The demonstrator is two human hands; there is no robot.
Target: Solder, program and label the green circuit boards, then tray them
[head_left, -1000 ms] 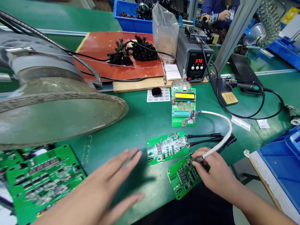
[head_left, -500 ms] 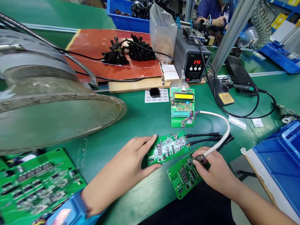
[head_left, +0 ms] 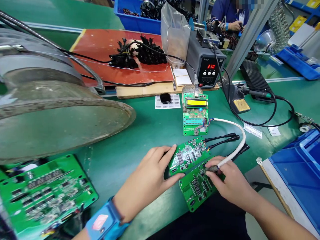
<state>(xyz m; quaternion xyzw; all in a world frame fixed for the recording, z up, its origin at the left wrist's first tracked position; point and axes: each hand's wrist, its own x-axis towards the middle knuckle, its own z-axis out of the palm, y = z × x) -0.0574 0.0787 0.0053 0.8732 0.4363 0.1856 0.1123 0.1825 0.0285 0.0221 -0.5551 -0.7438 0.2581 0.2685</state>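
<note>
My left hand [head_left: 150, 170] grips the left end of a green circuit board [head_left: 192, 156], thumb at its lower corner and fingers at the upper one. This board carries a digit display, and black-plugged leads run from its right end. Just below and nearer to me, a second circuit board [head_left: 196, 190] lies tilted, its right part covered by my right hand [head_left: 232, 181]. Between my right thumb and fingers is the grey-tipped probe [head_left: 212, 168] of a white-sleeved cable [head_left: 241, 141], held against this lower board; the exact contact is hidden. The cable leads to a programmer board [head_left: 195, 115] with a lit yellow screen.
At left a large round magnifier lamp [head_left: 107, 136] overhangs the bench. More circuit boards [head_left: 52, 196] lie at lower left. Behind are a soldering station [head_left: 207, 65] reading 370 and black plugs on a red mat [head_left: 95, 43]. Blue bins [head_left: 295, 170] stand at right. Another person [head_left: 230, 16] works behind.
My left hand has moved right with the upper board, bringing it against or over the lower board's upper edge. The boards at lower left shifted slightly right. My right hand stays put.
</note>
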